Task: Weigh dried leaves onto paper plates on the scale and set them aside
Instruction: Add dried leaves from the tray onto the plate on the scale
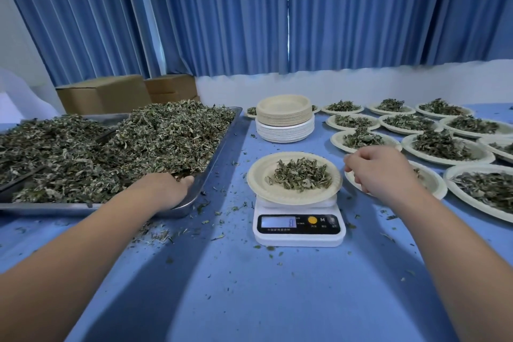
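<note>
a cream paper plate (pixel 258 179) sits centred on the platform of a small white kitchen scale (pixel 299 236). its rim overhangs the platform on every side. a loose mound of dried leaves (pixel 302 173) lies on the plate, a little right of its middle. the leaves are crumpled and curled, dull olive green with paler grey-green undersides and a few thin stems. the scale's display is lit, but its digits are too blurred to read.

the left hand (pixel 169 189) lies over the near right corner of a steel tray (pixel 213 161), its fingers down among the big heap of leaves (pixel 111 147) that fills the tray. i cannot tell whether it grips any. the right hand (pixel 380 169) hovers just right of the weighed plate with its fingers curled and bunched toward the rim. whether they pinch anything cannot be told.

behind the scale stands a stack of empty plates (pixel 284 119), cream ones on top of white ones. to the right, rows of filled plates (pixel 444 147) cover the table (pixel 249 300), each with a similar small pile. one of them lies partly under the right hand. leaf crumbs (pixel 155 233) speckle the blue cloth, thickest near the tray. cardboard boxes (pixel 102 94) and blue curtains (pixel 222 14) stand behind.
</note>
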